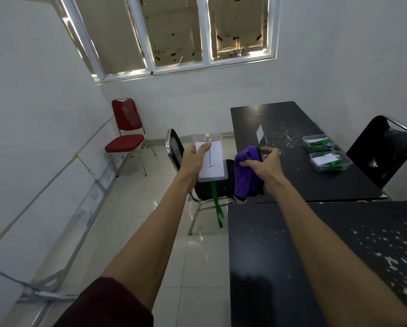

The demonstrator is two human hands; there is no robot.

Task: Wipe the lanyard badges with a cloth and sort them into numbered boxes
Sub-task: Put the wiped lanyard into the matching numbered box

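Purple cloth (247,173) bunched in right hand (262,164), fingers curled round it; left hand (194,159) grips badge (212,161) marked 1, face-up mid-air for wiping, green lanyard (218,206) dangling; plastic boxes (323,168) on black table (292,182), well apart

Plain office room: black tables (292,128), stacking chairs (127,128), tiled floor (197,267).
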